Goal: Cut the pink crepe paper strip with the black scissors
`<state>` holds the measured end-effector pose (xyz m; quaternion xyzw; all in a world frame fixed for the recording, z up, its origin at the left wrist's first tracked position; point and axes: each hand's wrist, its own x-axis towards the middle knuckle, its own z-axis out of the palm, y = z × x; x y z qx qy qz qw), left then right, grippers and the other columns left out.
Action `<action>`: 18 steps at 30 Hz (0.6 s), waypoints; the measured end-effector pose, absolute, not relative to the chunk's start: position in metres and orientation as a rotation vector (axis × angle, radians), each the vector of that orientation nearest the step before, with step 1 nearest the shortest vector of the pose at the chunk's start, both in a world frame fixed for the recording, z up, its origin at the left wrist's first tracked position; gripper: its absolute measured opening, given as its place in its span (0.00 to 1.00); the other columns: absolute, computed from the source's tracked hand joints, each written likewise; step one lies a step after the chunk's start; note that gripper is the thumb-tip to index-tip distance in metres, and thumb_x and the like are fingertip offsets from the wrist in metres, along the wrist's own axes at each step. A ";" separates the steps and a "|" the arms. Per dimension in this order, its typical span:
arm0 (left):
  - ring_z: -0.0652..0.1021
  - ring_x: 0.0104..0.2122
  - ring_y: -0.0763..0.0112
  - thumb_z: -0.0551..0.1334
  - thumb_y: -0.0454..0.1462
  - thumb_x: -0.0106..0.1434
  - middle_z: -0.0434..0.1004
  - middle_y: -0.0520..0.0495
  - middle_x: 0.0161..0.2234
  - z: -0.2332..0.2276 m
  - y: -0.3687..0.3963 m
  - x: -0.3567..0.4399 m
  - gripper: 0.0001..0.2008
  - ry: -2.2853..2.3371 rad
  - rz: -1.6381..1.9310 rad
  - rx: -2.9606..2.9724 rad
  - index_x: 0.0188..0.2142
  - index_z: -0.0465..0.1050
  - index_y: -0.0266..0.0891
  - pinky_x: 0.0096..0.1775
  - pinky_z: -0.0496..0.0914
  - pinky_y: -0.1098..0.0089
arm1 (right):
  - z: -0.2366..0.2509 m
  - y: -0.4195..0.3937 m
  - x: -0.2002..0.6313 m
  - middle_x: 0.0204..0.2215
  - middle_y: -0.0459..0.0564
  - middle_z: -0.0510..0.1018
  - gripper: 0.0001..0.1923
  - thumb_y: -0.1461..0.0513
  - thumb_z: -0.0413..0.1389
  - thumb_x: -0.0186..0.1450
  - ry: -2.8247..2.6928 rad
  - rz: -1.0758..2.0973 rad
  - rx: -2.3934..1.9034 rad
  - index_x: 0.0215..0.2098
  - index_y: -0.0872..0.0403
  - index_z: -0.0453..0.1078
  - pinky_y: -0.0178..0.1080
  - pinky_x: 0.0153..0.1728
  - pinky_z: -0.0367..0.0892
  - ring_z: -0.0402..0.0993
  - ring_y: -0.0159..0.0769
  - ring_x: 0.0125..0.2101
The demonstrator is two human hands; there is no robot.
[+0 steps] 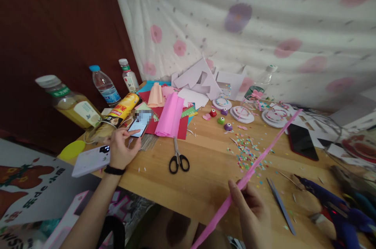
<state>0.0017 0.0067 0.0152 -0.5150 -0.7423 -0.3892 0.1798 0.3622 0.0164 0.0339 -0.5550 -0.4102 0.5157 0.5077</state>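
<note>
In the head view, my left hand (122, 150) reaches to a lit phone (140, 125), its index finger on or just over the screen and its thumb apart. My right hand (250, 210) pinches a long pink crepe paper strip (266, 152) between thumb and fingers. The strip slants from the bottom edge up to the right, above the tabletop. Black-handled scissors (177, 159) lie between my hands. Behind them is a folded roll of pink crepe paper (171, 115). Grey tweezers (281, 206) lie to the right of my right hand.
Bottles, such as the tea bottle (70, 102), and a yellow can (125, 109) stand at left. A second phone (91, 159) lies at the table edge. Confetti (249, 151), white discs (242, 114), a black phone (302, 141) and a blue glue gun (335, 206) occupy the right.
</note>
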 end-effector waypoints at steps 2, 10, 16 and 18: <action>0.74 0.50 0.49 0.62 0.40 0.58 0.80 0.44 0.36 0.015 0.006 0.002 0.16 -2.139 -1.074 -1.478 0.38 0.53 0.46 0.54 0.58 0.48 | 0.036 0.015 0.361 0.19 0.45 0.72 0.20 0.47 0.69 0.51 -0.973 1.225 -1.350 0.21 0.55 0.73 0.33 0.22 0.63 0.66 0.34 0.23; 0.76 0.48 0.47 0.62 0.45 0.57 0.79 0.38 0.41 0.010 0.011 -0.001 0.16 -2.148 -0.955 -1.470 0.38 0.56 0.45 0.50 0.61 0.49 | 0.040 0.016 0.360 0.17 0.44 0.70 0.22 0.45 0.69 0.49 -0.990 1.182 -1.358 0.21 0.55 0.74 0.34 0.21 0.62 0.63 0.34 0.21; 0.76 0.47 0.48 0.62 0.43 0.58 0.81 0.41 0.39 0.009 0.010 0.000 0.16 -2.122 -0.936 -1.489 0.40 0.56 0.44 0.49 0.61 0.51 | 0.043 0.015 0.359 0.17 0.44 0.69 0.22 0.45 0.68 0.50 -1.009 1.204 -1.344 0.19 0.54 0.72 0.33 0.21 0.62 0.63 0.33 0.21; 0.76 0.46 0.48 0.62 0.43 0.58 0.81 0.41 0.40 0.009 0.009 -0.001 0.16 -2.115 -0.929 -1.487 0.40 0.56 0.44 0.48 0.61 0.51 | 0.043 0.015 0.358 0.17 0.44 0.69 0.23 0.44 0.68 0.49 -0.997 1.189 -1.350 0.20 0.54 0.72 0.33 0.21 0.62 0.63 0.33 0.21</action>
